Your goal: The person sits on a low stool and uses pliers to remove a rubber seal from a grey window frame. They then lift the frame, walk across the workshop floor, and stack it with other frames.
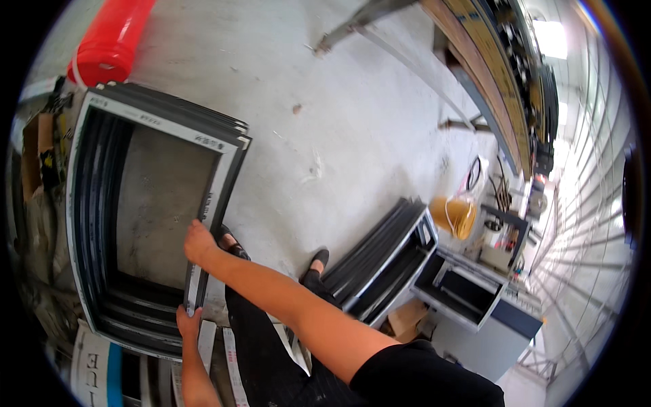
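A stack of several dark rectangular window frames (152, 121), faced with pale printed film, stands on the left side of the floor. My right hand (199, 242) is wrapped round the near upright side of the front frame, about halfway along it. Lower on that same side, by the corner, my left hand (188, 322) grips the frame too, thumb on the pale face. Fingers of both hands are partly hidden behind the profile. Through the opening the bare concrete floor shows.
A red cylinder (105, 57) lies beyond the stack. More dark frames (373, 254) lean together at right, beside a yellow bucket (453, 216) and a grey cabinet (475, 339). Pale strips (235, 366) lie by my legs. A workbench (475, 81) stands at upper right.
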### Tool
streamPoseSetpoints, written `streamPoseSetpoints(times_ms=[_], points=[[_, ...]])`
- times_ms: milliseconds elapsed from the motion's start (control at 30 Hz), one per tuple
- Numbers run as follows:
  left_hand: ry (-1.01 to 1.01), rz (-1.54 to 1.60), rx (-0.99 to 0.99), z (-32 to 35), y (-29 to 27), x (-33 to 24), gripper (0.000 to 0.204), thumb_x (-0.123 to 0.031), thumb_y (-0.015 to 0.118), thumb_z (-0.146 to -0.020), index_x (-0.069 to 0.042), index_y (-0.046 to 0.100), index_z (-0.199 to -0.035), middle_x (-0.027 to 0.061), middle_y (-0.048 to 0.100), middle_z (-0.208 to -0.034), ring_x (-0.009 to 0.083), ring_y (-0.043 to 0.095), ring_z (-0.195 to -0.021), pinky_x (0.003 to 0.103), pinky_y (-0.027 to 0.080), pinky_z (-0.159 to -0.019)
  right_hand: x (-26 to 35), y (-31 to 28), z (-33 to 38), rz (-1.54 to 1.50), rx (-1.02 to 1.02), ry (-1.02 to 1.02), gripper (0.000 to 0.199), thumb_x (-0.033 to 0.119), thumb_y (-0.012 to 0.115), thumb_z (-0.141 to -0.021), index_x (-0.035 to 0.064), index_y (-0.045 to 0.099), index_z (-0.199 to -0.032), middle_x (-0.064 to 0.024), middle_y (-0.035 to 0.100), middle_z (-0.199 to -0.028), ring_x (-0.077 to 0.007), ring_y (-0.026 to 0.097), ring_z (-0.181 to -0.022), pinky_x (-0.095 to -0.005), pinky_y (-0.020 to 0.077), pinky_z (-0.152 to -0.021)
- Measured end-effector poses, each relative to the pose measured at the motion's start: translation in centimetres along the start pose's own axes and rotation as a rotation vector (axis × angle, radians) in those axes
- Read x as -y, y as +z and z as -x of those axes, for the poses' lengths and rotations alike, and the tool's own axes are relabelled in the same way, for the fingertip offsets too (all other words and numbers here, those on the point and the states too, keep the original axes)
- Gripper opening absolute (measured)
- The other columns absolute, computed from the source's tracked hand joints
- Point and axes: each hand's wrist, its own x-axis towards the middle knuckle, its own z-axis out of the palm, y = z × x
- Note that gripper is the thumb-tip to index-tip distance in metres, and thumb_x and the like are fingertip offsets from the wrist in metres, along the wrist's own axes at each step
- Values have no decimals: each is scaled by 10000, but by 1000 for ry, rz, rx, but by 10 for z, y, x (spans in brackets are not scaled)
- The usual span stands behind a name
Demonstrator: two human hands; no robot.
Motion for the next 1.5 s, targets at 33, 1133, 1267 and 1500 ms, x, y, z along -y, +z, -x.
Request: streamPoseSetpoints(times_ms=[33, 1133, 1267, 1500], points=[[38, 29, -45, 13, 3, 13, 666, -371, 795, -681, 67, 542, -1115, 243, 586, -1071, 413, 557, -1029, 451, 445, -894, 8, 0, 10, -9, -26, 10, 188, 241, 564, -783, 151, 729, -790, -23, 673, -824, -200, 575, -901, -406, 346, -889], [1315, -315, 330, 376, 75, -530, 334, -238, 445, -942, 31, 633, -879, 221, 599, -788, 413, 575, -769, 457, 439, -692, -180, -77, 850, -432, -347, 1029, 514, 409, 413, -945, 106, 664, -615, -125, 645, -644, -354, 635, -657, -440, 506, -676], [1435, -625, 205, 325, 132, -618, 489, -327, 355, -981, 8, 579, -704, 218, 588, -715, 434, 546, -733, 502, 408, -666, -190, -18, 952, -622, -182, 1397, 558, 429, 346, -956, 40, 705, -782, -171, 687, -818, -372, 659, -791, -451, 523, -765], [1598, -804, 196, 401, 363, -654, 448, -339, 418, -958, -19, 621, -719, 195, 616, -729, 388, 588, -706, 504, 441, -655, -143, 166, 1082, -614, -158, 1777, 595, 442, 335, -957, 45, 695, -700, -195, 667, -748, -384, 649, -750, -472, 519, -725]])
